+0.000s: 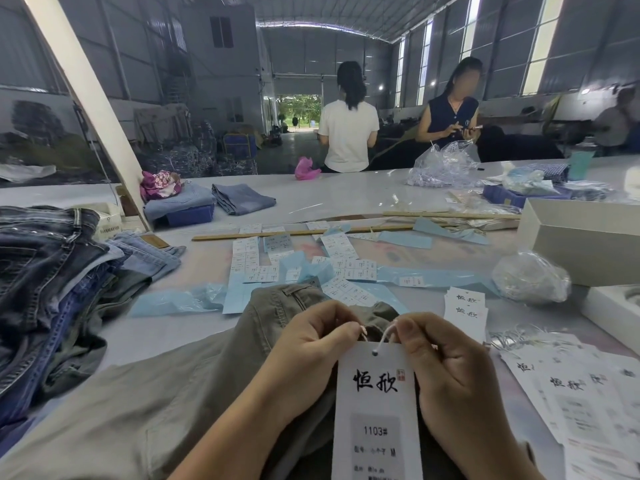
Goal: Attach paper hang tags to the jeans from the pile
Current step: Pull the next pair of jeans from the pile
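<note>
A white paper hang tag point(375, 403), printed "1103#", was held by its white string point(382, 339) over olive-grey jeans point(145, 403) laid flat on the table. Dark and blue jeans were stacked in a pile point(45, 289) at the left.

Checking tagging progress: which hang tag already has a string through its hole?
The hang tag between both hands, marked 1103#; its white string loops through the hole. The loose tags at right show none.

Both hands are coming in from below, forearms angling toward each other, knuckles facing up. The left hand point(311, 344) is curling its fingers, thumb and forefinger pinching one end of the string point(382, 339). The right hand point(446, 358) is sitting just beside it, fingers folding inward, thumb and forefinger pinching the string's other end. The fingertips are nearly meeting.
</note>
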Tool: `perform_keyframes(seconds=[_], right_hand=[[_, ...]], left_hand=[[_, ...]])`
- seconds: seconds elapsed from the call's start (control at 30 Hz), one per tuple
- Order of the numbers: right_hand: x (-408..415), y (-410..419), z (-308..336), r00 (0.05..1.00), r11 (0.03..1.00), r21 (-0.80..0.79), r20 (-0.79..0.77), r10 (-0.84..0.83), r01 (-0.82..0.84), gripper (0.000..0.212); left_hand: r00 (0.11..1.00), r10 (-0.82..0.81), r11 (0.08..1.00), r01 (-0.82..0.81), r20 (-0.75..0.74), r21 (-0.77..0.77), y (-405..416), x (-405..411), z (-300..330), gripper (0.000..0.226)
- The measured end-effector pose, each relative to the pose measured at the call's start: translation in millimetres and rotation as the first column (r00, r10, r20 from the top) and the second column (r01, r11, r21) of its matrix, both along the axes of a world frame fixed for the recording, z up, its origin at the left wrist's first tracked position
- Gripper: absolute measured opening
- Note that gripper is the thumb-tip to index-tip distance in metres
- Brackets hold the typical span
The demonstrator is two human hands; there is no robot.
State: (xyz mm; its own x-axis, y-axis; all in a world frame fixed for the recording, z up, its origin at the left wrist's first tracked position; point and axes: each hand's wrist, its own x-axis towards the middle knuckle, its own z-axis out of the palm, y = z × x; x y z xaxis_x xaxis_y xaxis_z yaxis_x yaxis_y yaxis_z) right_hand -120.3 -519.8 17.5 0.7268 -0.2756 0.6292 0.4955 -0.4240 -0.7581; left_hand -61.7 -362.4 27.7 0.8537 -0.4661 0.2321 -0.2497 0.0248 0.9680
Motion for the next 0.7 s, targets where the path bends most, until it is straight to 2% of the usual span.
perform_keyframes(seconds=[0.2, 0.27, 0.37, 0.5, 0.6, 0.7], right_hand=[[2, 3, -5, 0.965, 0.951, -0.164, 0.061, -0.256, 0.263, 0.022], [3, 3, -6, 0.953, 0.933, -0.196, 0.06, -0.296, 0.302, 0.024], [-1, 0, -3, 0.936, 0.912, -0.213, 0.102, -0.336, 0.351, 0.021], [-11, -18, -4, 0.914, 0.896, -0.182, 0.111, -0.391, 0.406, 0.019], [-21, -35, -4, 0.902, 0.888, -0.16, 0.115, -0.416, 0.43, 0.018], [-32, -47, 0, 0.903, 0.898, -0.106, 0.103, -0.418, 0.428, 0.016]], left_hand=[[1.0, 0.019, 1.0, -0.019, 0.001, 0.007, -2, -1, -3, 0.009], [0.999, 0.029, 1.0, -0.029, 0.014, 0.004, -2, -2, -3, 0.01], [1.0, 0.006, 0.999, -0.006, 0.004, -0.04, -3, -3, 0, 0.018], [0.996, 0.067, 0.998, -0.066, 0.051, -0.025, -3, -1, 3, 0.028], [0.982, 0.098, 0.987, -0.117, 0.16, 0.113, -7, -1, 6, 0.018], [0.942, 0.118, 0.971, -0.176, 0.314, 0.164, -17, -5, 13, 0.007]])
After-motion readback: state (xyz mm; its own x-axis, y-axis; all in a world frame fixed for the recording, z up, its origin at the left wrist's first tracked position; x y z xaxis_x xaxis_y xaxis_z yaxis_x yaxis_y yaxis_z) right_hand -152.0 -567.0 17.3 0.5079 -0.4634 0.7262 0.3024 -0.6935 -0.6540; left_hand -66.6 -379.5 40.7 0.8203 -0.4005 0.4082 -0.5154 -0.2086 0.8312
